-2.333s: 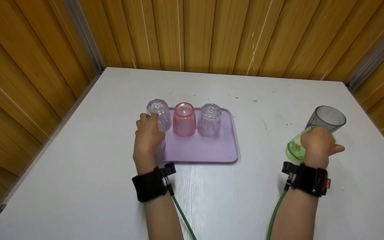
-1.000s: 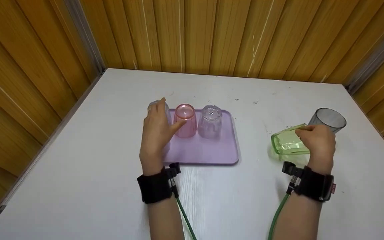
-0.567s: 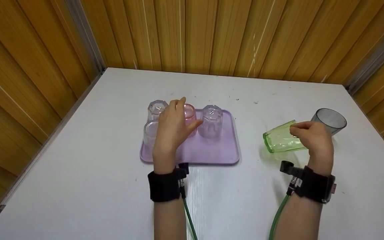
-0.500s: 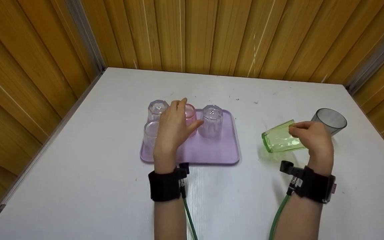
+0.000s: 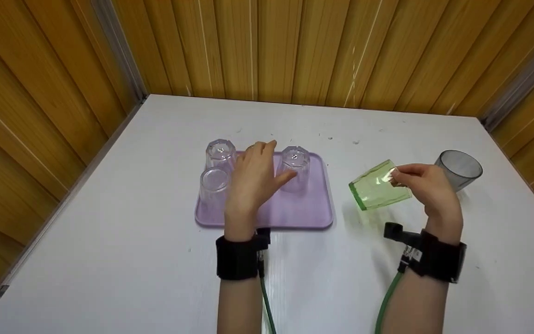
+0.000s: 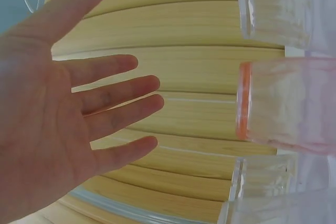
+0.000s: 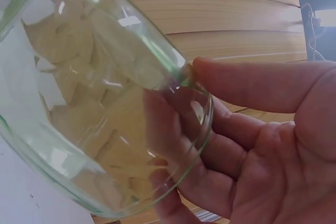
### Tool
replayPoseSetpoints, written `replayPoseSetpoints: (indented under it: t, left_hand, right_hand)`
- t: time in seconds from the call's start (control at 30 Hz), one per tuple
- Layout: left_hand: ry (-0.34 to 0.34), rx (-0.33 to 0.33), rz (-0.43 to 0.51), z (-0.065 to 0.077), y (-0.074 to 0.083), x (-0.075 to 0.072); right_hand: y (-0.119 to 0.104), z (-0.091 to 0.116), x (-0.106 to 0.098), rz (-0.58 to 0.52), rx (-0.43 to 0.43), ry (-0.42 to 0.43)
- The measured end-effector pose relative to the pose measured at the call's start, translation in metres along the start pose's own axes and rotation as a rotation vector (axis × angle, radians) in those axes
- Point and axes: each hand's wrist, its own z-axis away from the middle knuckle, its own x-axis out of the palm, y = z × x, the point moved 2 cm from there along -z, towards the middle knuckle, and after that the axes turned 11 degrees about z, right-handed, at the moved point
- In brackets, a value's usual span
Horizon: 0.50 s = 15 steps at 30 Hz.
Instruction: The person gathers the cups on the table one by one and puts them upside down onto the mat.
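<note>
In the head view my right hand (image 5: 431, 188) pinches the rim of a green glass (image 5: 373, 185), held tilted above the table with its thick base to the lower left. The right wrist view shows the thumb outside this rim and fingers inside the glass. My left hand (image 5: 253, 178) hovers over the purple tray (image 5: 290, 215), fingers spread and holding nothing. It hides a pink glass from the head view; the left wrist view shows that pink glass (image 6: 283, 103) upside down. Clear glasses stand upside down on the tray: back left (image 5: 220, 150), front left (image 5: 213, 185) and back right (image 5: 295, 162).
A grey glass (image 5: 459, 169) stands mouth up on the white table (image 5: 132, 232), just beyond the right hand. Wood-look panels (image 5: 276, 51) wall in the back and sides. A green cable (image 5: 387, 299) trails from each wrist strap.
My left hand has left the front-left clear glass and moved right across the tray. My right hand has lifted the green glass away from the grey one, leftward, tipping its base left.
</note>
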Motion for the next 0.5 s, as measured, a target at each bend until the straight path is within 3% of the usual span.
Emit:
replayPoseSetpoints:
  t: [0.2,0.5]
  left_hand:
    - [-0.025,0.081,-0.048,0.001,0.014,0.003]
    - [-0.067,0.085,-0.047,0.004,0.021,-0.001]
  right_hand:
    - [-0.007,0.001,0.003,-0.021,-0.03,-0.003]
    - [-0.019,0.001,0.012,-0.121,-0.085,0.048]
